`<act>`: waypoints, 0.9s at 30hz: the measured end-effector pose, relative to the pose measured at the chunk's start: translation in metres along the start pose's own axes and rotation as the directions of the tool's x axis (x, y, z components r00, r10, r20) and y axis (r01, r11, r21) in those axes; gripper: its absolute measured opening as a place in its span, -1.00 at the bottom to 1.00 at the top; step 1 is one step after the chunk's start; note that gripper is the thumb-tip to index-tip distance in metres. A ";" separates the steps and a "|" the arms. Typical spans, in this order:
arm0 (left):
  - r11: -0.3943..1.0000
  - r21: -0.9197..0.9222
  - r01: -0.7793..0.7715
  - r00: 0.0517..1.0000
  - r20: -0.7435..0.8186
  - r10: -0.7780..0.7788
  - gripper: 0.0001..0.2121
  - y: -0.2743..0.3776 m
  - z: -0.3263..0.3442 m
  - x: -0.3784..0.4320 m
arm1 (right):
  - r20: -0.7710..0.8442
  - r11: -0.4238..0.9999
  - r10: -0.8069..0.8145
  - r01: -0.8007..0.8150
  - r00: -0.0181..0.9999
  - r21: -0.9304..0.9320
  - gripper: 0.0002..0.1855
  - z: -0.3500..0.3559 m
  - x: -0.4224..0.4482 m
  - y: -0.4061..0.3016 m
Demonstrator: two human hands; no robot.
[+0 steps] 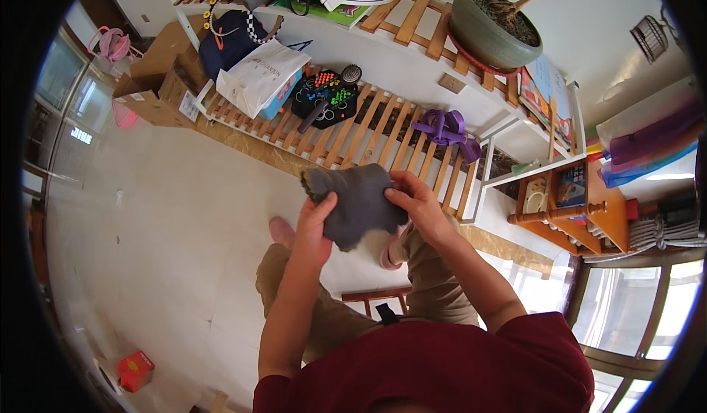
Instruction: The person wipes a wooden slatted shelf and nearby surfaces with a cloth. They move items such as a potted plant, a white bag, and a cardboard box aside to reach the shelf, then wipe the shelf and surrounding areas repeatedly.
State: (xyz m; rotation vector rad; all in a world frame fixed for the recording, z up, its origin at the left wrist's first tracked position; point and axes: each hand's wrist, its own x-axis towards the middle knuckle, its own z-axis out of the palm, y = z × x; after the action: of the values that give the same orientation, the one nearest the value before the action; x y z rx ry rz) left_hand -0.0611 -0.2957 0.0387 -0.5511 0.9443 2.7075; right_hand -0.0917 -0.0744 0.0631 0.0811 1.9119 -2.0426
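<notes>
A small dark grey cloth (362,203) with a ragged edge is stretched between my two hands, above my lap. My left hand (317,222) grips its left side, thumb on top. On the other side, my right hand (411,197) pinches the cloth's right edge between thumb and fingers. Behind the cloth stands a slatted wooden rack (345,136). On its lower shelf lie a black tray (345,115) with coloured hair ties, a hairbrush (351,73) and a coiled purple strap (442,128).
A potted plant (486,37) stands on the upper shelf. A white paper bag (262,76) and open cardboard boxes (160,98) are at the left. To the right is a wooden cabinet (607,214). A red box (136,370) sits on the floor at lower left.
</notes>
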 end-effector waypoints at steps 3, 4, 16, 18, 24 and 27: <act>0.977 0.118 -0.180 0.983 0.065 0.173 -0.56 0.042 0.029 0.028 | -0.053 0.998 -0.030 0.027 0.998 -0.049 -0.61 0.003 0.040 0.007; 0.955 0.170 -0.243 0.969 0.090 0.230 -0.56 0.061 0.045 0.036 | -0.083 0.999 -0.021 0.018 0.996 -0.040 -0.61 0.005 0.051 0.006; 0.808 0.298 -0.508 0.837 -0.050 0.544 -0.57 0.012 0.205 0.201 | -0.421 0.574 -0.018 0.354 0.907 0.738 -0.63 -0.138 0.129 -0.090; 0.501 0.522 -0.690 0.671 0.204 0.713 -0.65 -0.029 0.218 0.202 | -0.474 0.608 -0.045 0.400 0.880 0.685 -0.65 -0.143 0.134 -0.078; -0.176 0.809 -0.561 0.478 0.491 0.729 -0.87 0.028 0.225 0.196 | -0.458 0.640 -0.092 0.405 0.884 0.653 -0.70 -0.151 0.127 -0.073; -0.385 0.785 -0.485 0.491 0.609 0.623 -0.85 0.039 0.229 0.194 | -0.464 0.653 -0.060 0.386 0.884 0.651 -0.64 -0.143 0.128 -0.076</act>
State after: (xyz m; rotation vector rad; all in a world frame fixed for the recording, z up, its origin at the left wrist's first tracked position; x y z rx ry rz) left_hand -0.3123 -0.1641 0.1451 0.3256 3.4763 1.3345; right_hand -0.2608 0.0420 0.0882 0.5191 1.1650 -3.0652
